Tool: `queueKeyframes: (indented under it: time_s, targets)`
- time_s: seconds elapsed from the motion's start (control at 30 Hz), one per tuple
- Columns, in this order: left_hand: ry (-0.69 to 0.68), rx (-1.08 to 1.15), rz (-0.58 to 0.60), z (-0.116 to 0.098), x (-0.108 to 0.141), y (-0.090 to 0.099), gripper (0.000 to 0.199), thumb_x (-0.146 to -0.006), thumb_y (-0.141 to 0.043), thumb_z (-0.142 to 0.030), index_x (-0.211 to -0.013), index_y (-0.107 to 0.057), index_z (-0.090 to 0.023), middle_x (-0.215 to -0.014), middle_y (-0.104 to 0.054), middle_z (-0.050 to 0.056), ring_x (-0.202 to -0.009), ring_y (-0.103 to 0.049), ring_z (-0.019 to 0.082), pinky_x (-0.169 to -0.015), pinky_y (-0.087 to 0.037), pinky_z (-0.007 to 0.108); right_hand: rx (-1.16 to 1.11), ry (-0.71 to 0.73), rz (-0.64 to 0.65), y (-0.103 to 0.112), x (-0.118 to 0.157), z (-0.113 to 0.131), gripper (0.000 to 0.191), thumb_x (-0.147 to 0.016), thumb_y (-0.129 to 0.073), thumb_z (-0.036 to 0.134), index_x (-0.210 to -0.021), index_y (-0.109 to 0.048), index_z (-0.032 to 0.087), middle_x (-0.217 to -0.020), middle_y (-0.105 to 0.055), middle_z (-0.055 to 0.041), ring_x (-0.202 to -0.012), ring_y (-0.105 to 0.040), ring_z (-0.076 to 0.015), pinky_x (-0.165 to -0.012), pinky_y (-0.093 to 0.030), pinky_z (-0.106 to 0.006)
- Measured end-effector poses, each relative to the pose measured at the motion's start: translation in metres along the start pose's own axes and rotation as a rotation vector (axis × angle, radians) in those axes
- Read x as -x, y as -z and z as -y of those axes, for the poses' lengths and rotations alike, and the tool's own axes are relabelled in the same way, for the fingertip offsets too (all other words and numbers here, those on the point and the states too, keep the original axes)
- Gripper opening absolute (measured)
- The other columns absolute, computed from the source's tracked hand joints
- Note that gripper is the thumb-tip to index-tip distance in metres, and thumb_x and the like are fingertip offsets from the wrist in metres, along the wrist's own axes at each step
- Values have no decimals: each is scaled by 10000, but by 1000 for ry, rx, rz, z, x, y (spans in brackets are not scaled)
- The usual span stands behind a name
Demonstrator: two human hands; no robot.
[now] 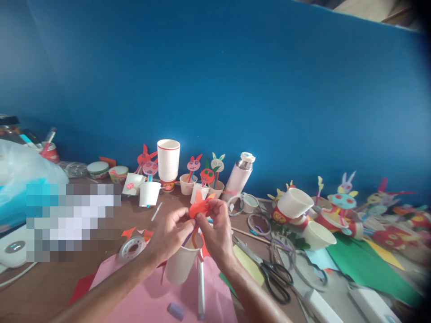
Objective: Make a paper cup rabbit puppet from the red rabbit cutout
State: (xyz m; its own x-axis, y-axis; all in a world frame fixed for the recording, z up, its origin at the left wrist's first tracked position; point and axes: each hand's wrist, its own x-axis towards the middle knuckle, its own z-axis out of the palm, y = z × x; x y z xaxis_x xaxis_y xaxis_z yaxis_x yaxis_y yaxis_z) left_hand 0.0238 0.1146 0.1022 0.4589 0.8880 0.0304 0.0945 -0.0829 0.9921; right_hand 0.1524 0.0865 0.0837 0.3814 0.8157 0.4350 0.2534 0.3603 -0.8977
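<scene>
Above a white paper cup (180, 267), both my hands are at an orange paper rabbit-head cutout (198, 207) with two pointed ears. My right hand (218, 229) pinches its right edge between thumb and fingers. My left hand (173, 231) is closed at its lower left, fingertips against the cutout where a purple strip (189, 234) meets it. An orange strip (195, 240) also reaches into the cup. The cup stands slightly tilted on pink paper (134, 296). Beside it lie a white marker (201, 289) and a short purplish cap (175, 311).
Black-handled scissors (269, 267) lie at the right, near several tape rolls (259, 224). Finished cup rabbits (193, 166), a tall cup stack (168, 159) and a thermos (239, 177) stand along the blue wall. Green paper (367, 267) and more cups (318, 235) fill the right side.
</scene>
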Motion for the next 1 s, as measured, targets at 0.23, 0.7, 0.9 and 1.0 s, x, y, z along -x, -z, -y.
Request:
queueKeyframes:
  time_s: [0.23, 0.7, 0.9, 1.0]
  targets:
    - [36, 174, -1, 2, -4, -3, 321, -779, -632, -330, -1036, -627, -139, -918, -713, 50, -848, -644, 189, -781, -486, 308, -23, -19, 68, 3, -1, -1, 288, -801, -600, 152, -1063, -496, 209, -929, -599, -23, -837, -599, -176, -780, -505, -333]
    - [7, 364, -104, -5, -4, -1, 422, -714, -751, -373, -1049, -648, -138, -905, -756, 30, -837, -682, 162, -807, -517, 249, 75, 110, 110, 15, -6, 9, 117, -846, -669, 259, -952, -643, 216, -977, -651, -35, -962, -608, -208, -880, -465, -349]
    - [3, 359, -91, -4, -4, -2, 394, -740, -724, -350, -1074, -654, -153, -934, -752, 36, -854, -684, 175, -801, -517, 266, 134, 104, 78, 13, -6, 10, 22, -829, -679, 209, -836, -660, 217, -953, -633, -31, -972, -599, -208, -893, -448, -341]
    - [39, 357, -89, -7, -3, -2, 378, -718, -725, -337, -1038, -668, -143, -873, -753, 28, -794, -676, 160, -734, -510, 240, 148, 109, 76, 12, -6, 11, 25, -831, -679, 208, -828, -656, 219, -946, -634, -31, -966, -597, -210, -882, -451, -338]
